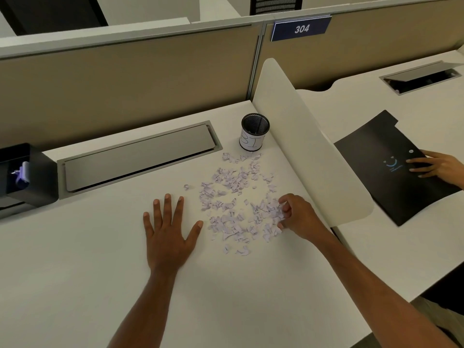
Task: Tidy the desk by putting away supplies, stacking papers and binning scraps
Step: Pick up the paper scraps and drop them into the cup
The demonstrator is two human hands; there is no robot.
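Note:
Several small torn paper scraps (233,204) lie scattered over the white desk (75,259), from its middle toward the right. A black mesh cup (254,131) with a white label reading "BI" stands upright just behind the scraps. My left hand (168,232) lies flat on the desk, fingers spread, to the left of the pile and not touching it. My right hand (298,217) sits at the pile's right edge with fingers pinched around a few scraps.
A white curved divider (308,146) borders the desk on the right. Beyond it another person's hand (437,167) rests on a black folder (391,167). A grey cable flap (135,156) runs along the back. A black box (27,174) stands at far left.

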